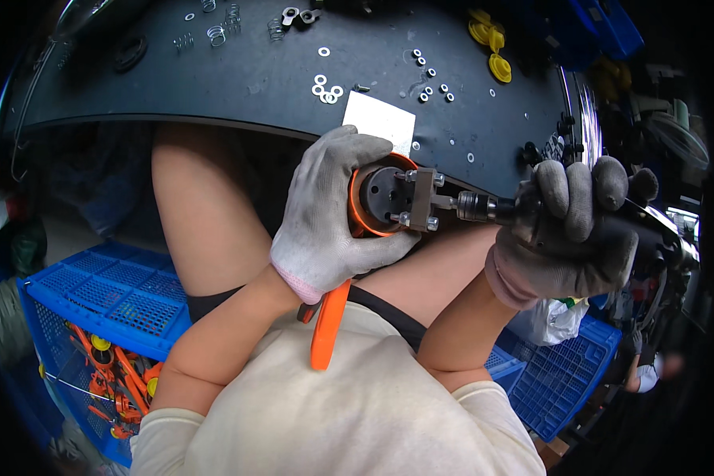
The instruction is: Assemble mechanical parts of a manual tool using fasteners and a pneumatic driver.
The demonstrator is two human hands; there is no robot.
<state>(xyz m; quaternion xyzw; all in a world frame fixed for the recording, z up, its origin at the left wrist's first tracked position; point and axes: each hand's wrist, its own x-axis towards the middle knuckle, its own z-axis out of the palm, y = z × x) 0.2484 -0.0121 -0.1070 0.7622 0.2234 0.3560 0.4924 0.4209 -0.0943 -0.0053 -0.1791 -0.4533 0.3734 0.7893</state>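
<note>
My left hand (321, 206), in a grey-white glove, wraps round an orange round housing (358, 217) with a black disc (383, 194) in its open face. An orange handle (330, 325) sticks out below that hand toward my lap. My right hand (567, 238), in a grey glove, grips a black power driver (504, 211), its body mostly hidden by the fingers. From the driver's chuck (472, 206) extends a metal block (423, 200) with two bolt-like pins. The pins meet the black disc; whether they sit in its holes I cannot tell.
On the dark table (238, 87) lie several washers (320, 90), springs (216, 35), small black-and-white rings (431, 72), yellow caps (498, 67) and a white card (379, 119) at the edge. A blue crate (107, 297) with orange-handled parts stands left, another blue crate (563, 377) right.
</note>
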